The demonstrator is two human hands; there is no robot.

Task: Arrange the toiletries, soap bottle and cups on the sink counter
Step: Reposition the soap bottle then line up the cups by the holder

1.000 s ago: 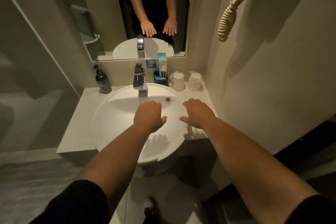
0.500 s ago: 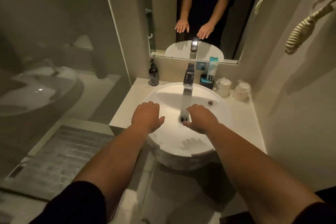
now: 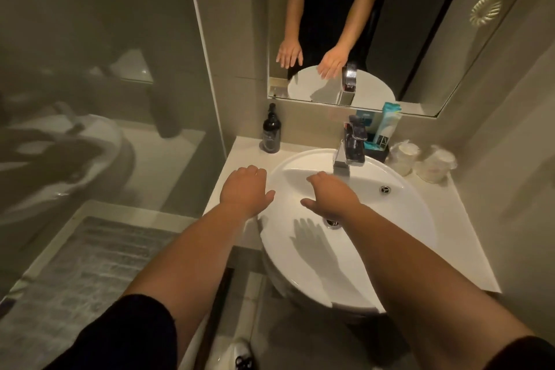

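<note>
A dark soap bottle [image 3: 271, 131] with a pump stands at the back left of the white counter [image 3: 456, 237]. Teal toiletry packets [image 3: 385, 127] sit in a black holder behind the tap. Two wrapped cups [image 3: 404, 157] [image 3: 436, 166] stand side by side at the back right. My left hand [image 3: 244, 189] hovers palm down over the counter's left edge, below the bottle, fingers apart and empty. My right hand [image 3: 332, 194] hovers over the white basin [image 3: 399, 219], also empty with fingers apart.
A chrome tap [image 3: 351, 146] rises at the basin's back. A mirror [image 3: 360, 24] above reflects my arms. A glass shower partition [image 3: 99, 84] stands to the left with a grey mat [image 3: 81, 273] below. A coiled cord [image 3: 492, 0] hangs on the right wall.
The view has swung left and both hands have drifted left over the sink: the left hand is now over the counter's left edge, the right over the basin's middle. Nothing was picked up.
</note>
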